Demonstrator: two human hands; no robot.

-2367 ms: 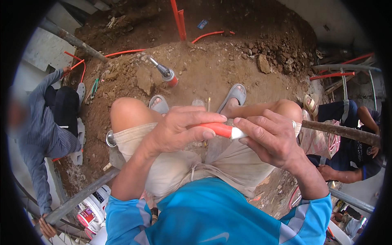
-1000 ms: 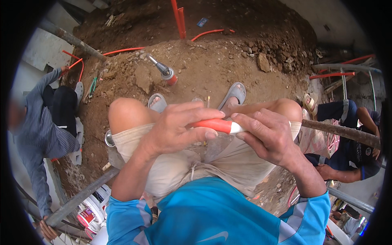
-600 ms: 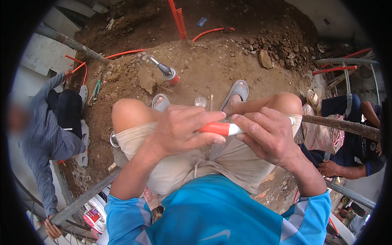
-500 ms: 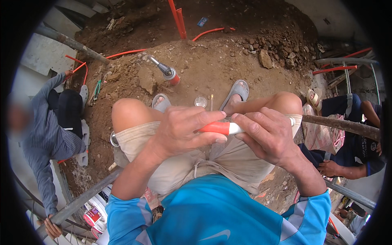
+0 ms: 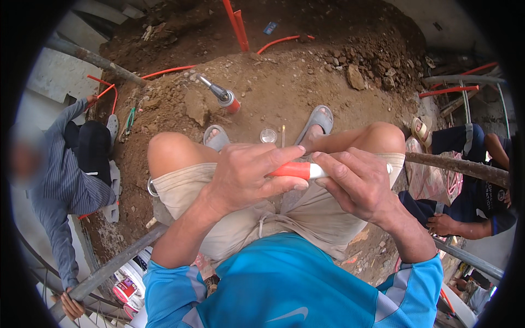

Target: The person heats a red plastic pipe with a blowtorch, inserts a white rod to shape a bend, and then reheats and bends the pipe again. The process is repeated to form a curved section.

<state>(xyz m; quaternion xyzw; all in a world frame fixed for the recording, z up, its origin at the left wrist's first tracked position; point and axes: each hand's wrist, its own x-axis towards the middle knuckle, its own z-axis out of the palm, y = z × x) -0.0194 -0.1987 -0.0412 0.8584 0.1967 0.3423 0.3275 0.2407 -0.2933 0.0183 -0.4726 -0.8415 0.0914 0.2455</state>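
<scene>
The person sits above a mound of brown earth, knees bent, and holds a short orange tube (image 5: 292, 170) with a white end across the lap, level between both hands. The left hand (image 5: 246, 177) is wrapped around the orange part, fingers curled over the top and thumb beneath, so the tube is firmly gripped. The right hand (image 5: 355, 183) closes its fingers about the white end (image 5: 317, 173), pinching it just beside the left hand's fingertips; the two hands nearly touch. Below the hands lie beige shorts (image 5: 240, 218) and a bright blue shirt (image 5: 284, 284). Beyond the hands, on the soil between the two grey sandals (image 5: 317, 120), sits a small round clear lid (image 5: 268, 135) with a thin stick (image 5: 283, 135) just beside it. Farther out from the left hand, a torch canister (image 5: 224, 98) with a red base lies tilted on the dirt, and orange conduit (image 5: 238, 24) runs over the earth behind it. A person in a striped grey shirt (image 5: 60, 186) crouches well to the left of the hands, and another person's arm (image 5: 465, 227) shows to the right, past a rusty pipe (image 5: 459, 167).
</scene>
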